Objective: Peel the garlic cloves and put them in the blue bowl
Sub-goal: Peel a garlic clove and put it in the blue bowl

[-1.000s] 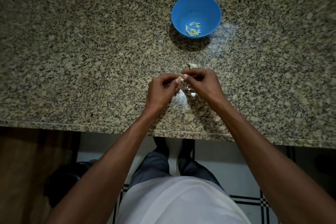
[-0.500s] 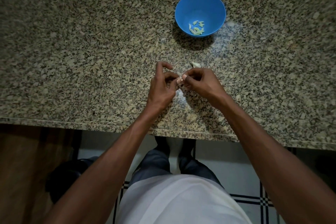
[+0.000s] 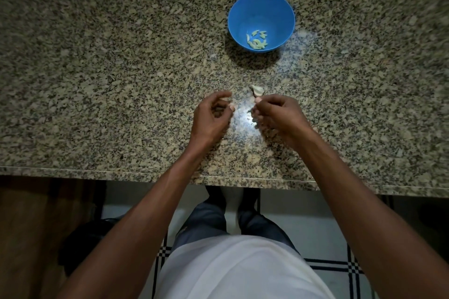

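Pinching a small pale garlic clove (image 3: 258, 99) at its fingertips, the right hand (image 3: 277, 116) hovers over the granite counter (image 3: 97, 80) with its fingers curled inward; the clove is tiny and partly hidden, so whether it is fully peeled cannot be told. Just beyond that hand, touching the counter, lies a garlic piece (image 3: 257, 90) with papery skin, close to the pinched clove but apart from it. The left hand (image 3: 212, 116) is beside the right with a gap between them, over a bright reflection on the stone; its fingers are loosely curled, and whether a scrap of skin sits at the fingertips cannot be told. Farther back on the counter, well apart from both hands, stands the blue bowl (image 3: 243, 14), upright, with a small cluster of peeled cloves (image 3: 257, 40) lying at its bottom. The bowl casts a dark shadow toward the near side. Both forearms reach in from the near edge of the counter. Below that edge are the person's white shirt (image 3: 243, 272), dark trousers (image 3: 211, 221), and a pale floor with dark crossed lines (image 3: 349, 267).
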The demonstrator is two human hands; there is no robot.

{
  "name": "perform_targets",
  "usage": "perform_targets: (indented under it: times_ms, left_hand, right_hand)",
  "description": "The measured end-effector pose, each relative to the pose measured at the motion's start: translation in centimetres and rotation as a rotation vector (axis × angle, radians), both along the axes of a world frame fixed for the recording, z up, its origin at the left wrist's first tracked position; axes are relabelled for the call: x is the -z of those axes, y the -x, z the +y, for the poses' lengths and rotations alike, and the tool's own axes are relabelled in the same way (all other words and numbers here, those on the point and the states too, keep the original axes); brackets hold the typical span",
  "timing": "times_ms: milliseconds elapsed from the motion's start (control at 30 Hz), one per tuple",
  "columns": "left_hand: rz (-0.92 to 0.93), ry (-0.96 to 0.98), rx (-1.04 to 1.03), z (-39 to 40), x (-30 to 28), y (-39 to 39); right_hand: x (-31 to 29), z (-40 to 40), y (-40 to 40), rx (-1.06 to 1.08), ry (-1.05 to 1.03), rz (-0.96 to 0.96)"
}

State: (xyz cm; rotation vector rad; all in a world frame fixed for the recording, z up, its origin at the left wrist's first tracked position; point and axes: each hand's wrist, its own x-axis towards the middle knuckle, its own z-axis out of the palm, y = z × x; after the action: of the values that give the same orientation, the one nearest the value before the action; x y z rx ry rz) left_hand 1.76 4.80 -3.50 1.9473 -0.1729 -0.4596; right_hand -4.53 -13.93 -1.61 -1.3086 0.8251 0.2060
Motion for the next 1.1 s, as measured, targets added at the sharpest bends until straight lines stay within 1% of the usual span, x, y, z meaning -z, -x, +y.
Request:
perform_targets:
  times_ms: [33,67,100,133,300,400,467,500,567,633,700,800,867,1000,1100]
  left_hand:
    - [0.001,-0.018,0.001,0.0,0.1,0.0]
    - [0.001,-0.033,0.000,0.0,0.2,0.0]
    - [0.000,-0.045,-0.004,0.0,0.3,0.0]
    - [-0.001,-0.052,-0.013,0.0,0.3,0.0]
    - [0.026,-0.063,-0.050,0.0,0.1,0.1]
    - [0.049,-0.055,-0.089,0.5,0.1,0.0]
    - [0.064,-0.028,-0.120,1.0,0.1,0.0]
    - [0.071,-0.016,-0.139,1.3,0.1,-0.1]
    - [0.079,0.008,-0.185,1.9,0.2,-0.2]
    - [0.072,0.010,-0.217,2.5,0.3,-0.3]
    - [0.039,0.008,-0.221,3.3,0.1,-0.2]
    - [0.010,0.013,-0.221,4.4,0.1,0.0]
    - [0.016,0.006,-0.237,5.1,0.2,0.1]
    - [0.036,0.042,-0.260,6.4,0.1,0.3]
    - [0.036,0.035,-0.267,7.2,0.4,0.1]
  right_hand:
    - [0.3,-0.5,0.2,-0.027,0.253,-0.011]
    - [0.7,-1.1,0.4,-0.044,0.459,-0.023]
    - [1.0,-1.6,0.5,-0.058,0.586,-0.035]
    - [1.3,-2.1,0.6,-0.075,0.652,-0.049]
    - [2.0,-2.6,1.1,-0.196,0.837,-0.137]
    - [1.6,-1.7,1.7,-0.154,0.895,-0.178]
    - [1.1,-0.5,1.9,-0.145,0.894,-0.222]
    - [0.8,0.3,1.9,-0.168,0.868,-0.236]
    - [0.5,2.2,1.5,-0.289,0.817,-0.237]
    - [0.9,4.2,0.9,-0.402,0.836,-0.249]
    - [1.9,6.0,0.3,-0.417,0.865,-0.230]
    - [4.3,8.0,0.4,-0.401,0.970,-0.169]
    - [4.7,8.7,0.5,-0.477,1.047,-0.207]
    - [2.9,9.2,0.3,-0.708,1.063,-0.264]
    - [2.1,9.5,0.5,-0.831,1.052,-0.283]
